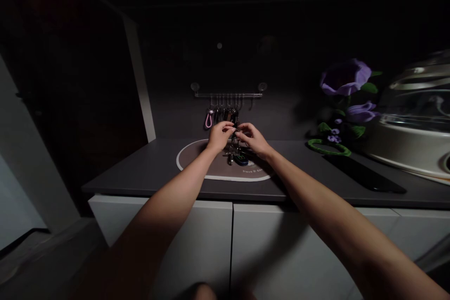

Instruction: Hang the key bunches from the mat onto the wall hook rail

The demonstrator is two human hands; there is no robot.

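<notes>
My left hand (218, 137) and my right hand (257, 140) meet above the counter, thumbs and fingertips pinched close together. Between them is a bunch of keys (231, 155), which hangs down in front of the fingers; the exact part gripped is too small and dark to make out. Beside the keys is a dark key fob (242, 160), low over or on an oval mat (197, 159) with a pale border. Just behind my fingers, a clear rail (228, 95) with hooks on the wall carries several hanging items, among them a pink loop strap (209, 119).
Purple flowers (346, 78) stand at the right, with a green ring (328, 148) at their foot. A black flat object, likely a phone (365, 173), lies near a large pale domed appliance (411, 136). White cabinet doors (197, 239) are below the dark countertop (130, 168).
</notes>
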